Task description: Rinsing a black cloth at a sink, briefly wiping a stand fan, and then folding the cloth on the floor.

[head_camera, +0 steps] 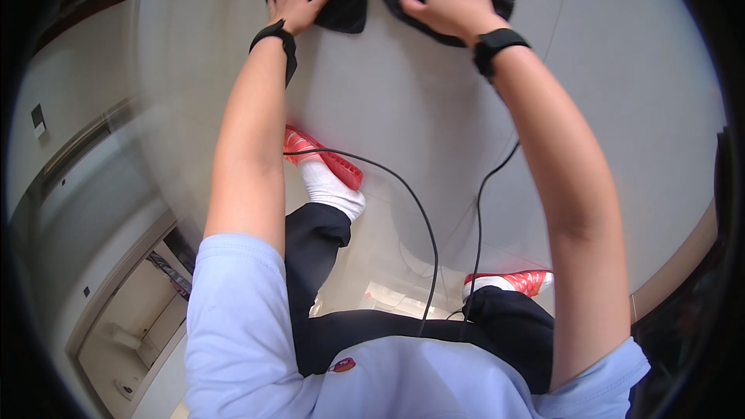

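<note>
A piece of black cloth (pixel 349 10), perhaps a garment, lies on the pale floor at the top of the view, cut off by the picture's edge. My left hand (pixel 295 4) rests on its left part, palm down with the fingers apart. On the right part, my right hand (pixel 457 1) is also laid with its fingers spread. Between the hands the cloth's lower edge folds and curves upward, baring some floor. Neither hand appears to grip the fabric. Both wrists wear black bands.
Black cables (pixel 428 215) hang before my body and run down past my legs. My feet, in red sandals (pixel 340 169) and white socks, stand apart on the floor (pixel 407 110). A doorway (pixel 131 326) is at lower left; dark furniture edges the far right.
</note>
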Available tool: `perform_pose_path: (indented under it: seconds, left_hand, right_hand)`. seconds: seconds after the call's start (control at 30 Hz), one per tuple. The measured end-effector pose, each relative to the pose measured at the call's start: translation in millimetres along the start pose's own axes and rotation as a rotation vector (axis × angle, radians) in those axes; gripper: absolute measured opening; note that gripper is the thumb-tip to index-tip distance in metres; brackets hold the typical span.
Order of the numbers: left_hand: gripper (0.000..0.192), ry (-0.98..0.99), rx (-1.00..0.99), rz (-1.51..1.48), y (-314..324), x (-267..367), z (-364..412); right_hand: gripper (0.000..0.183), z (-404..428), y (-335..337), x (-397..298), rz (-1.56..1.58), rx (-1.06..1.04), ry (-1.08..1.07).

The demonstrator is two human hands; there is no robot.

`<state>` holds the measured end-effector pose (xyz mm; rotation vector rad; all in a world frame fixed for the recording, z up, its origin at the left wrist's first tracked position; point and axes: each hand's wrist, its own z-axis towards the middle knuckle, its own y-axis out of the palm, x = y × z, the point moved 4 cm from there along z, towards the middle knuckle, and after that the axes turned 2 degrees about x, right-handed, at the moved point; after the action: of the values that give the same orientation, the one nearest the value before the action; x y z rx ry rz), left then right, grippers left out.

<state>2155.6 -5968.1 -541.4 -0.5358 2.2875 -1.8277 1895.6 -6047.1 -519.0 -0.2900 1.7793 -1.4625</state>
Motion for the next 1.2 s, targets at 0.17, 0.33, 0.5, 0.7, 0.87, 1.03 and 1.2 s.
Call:
perform_pose_path:
  seconds: [0.17, 0.33, 0.5, 0.7, 0.87, 1.03, 1.2]
  left_hand:
    - [0.086, -0.333, -0.033, 0.053, 11, -10, -51]
    - [0.070, -0.452, 0.156, 0.122, 50, 103, -152]
    - [0.074, -0.428, 0.069, 0.107, 62, 205, -232]
    - [0.077, -0.299, -0.315, -0.059, 66, 265, -280]
    - [0.077, -0.240, -0.224, 0.021, 71, 272, -285]
    - [0.077, -0.181, -0.169, 0.123, 72, 268, -286]
    - [0.074, -0.164, -0.150, 0.098, 72, 266, -286]
  right_hand:
    - [0.071, 0, 14, -30, 0.083, 0.001, -0.033]
    - [0.070, -5, 17, -23, 0.072, 0.034, -0.071]
    - [0.072, -27, 23, -25, -0.174, -0.074, -0.219]
    - [0.063, -123, 3, -9, -0.020, -0.160, -0.478]
    - [0.061, -132, 2, -3, 0.048, -0.124, -0.487]
    - [0.061, -133, 3, -3, 0.094, -0.110, -0.450]
    - [0.062, -139, 0, 13, 0.130, -0.093, -0.458]
